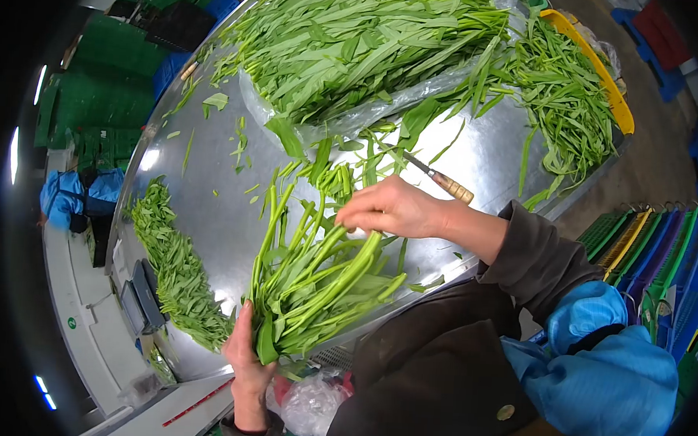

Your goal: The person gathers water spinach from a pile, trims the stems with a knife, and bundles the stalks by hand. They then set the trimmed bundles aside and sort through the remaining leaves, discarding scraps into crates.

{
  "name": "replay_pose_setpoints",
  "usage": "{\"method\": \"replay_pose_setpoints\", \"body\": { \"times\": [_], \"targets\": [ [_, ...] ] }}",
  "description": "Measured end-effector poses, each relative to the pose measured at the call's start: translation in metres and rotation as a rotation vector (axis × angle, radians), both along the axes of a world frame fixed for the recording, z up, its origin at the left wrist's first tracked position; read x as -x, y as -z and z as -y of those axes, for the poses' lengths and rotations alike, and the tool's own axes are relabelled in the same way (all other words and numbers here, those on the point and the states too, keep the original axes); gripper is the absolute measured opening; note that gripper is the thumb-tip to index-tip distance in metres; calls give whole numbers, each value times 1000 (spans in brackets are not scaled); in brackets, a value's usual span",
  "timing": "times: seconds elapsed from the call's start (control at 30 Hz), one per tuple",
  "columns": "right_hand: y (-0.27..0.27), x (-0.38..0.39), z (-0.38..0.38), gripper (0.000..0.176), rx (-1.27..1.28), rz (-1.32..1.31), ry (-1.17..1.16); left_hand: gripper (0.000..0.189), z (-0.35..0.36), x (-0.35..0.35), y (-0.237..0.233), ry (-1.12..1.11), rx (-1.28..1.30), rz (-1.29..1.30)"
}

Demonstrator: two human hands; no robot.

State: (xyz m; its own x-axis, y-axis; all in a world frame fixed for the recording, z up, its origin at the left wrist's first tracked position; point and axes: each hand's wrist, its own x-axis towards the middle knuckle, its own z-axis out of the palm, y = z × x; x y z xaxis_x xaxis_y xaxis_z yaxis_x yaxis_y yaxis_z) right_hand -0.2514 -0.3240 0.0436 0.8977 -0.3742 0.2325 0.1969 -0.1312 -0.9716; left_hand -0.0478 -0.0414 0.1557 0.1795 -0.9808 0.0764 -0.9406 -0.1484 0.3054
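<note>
My left hand is wrapped round the leafy lower part of a loose bunch of water spinach, whose green stems fan up and to the right. Above that bunch, my right hand has its fingers pinched together on stem tips at its upper edge. Just beyond the right hand lies a knife with a wooden handle, its blade pointing up-left among scattered leaves. Short cut stems lie behind the bunch. A large heap of water spinach rests on clear plastic sheeting at the far side.
A metal table carries everything. Loose greens pile up by a yellow crate rim at the right. A neat row of greens lies on the left. Colored crates stand at right; a person in blue is far left.
</note>
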Motion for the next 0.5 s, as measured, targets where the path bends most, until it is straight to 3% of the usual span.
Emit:
{"method": "replay_pose_setpoints", "body": {
  "times": [0.03, 0.07, 0.13, 0.17, 0.23, 0.27, 0.3, 0.37, 0.4, 0.43, 0.5],
  "targets": [
    [0, 0, -2, 16, -201, -38, 8, 84, 1, 1, 1, 2, 0, 0],
    [2, -1, -5, 16, -201, -39, 9, 79, 1, 2, 1, -29, -2, -36],
    [12, -8, -12, 27, -551, 123, 181, 75, 1, 4, 2, -60, -6, -72],
    [15, -8, -9, 27, -552, 123, 182, 78, 3, 5, 1, -83, -11, -105],
    [24, -5, 8, 40, -1076, 6, 668, 80, 4, 6, 1, -107, -15, -138],
    [30, -2, 19, 56, -1202, 26, 584, 83, 3, 7, 1, -144, 3, -201],
    [34, 4, 16, 56, -1205, 26, 587, 86, 2, 8, 1, -179, 22, -265],
    [34, 13, 7, 61, -937, -347, 14, 88, 4, 9, -1, -237, 24, -382],
    [20, 4, 0, 67, -720, -488, -179, 89, 5, 9, -2, -278, 36, -441],
    [1, 11, -11, 57, -598, -588, -250, 90, 7, 9, -2, -318, 48, -500],
    [18, 2, -33, 39, -345, -144, -226, 91, 12, 11, -4, -308, 40, -522]
  ]
}}
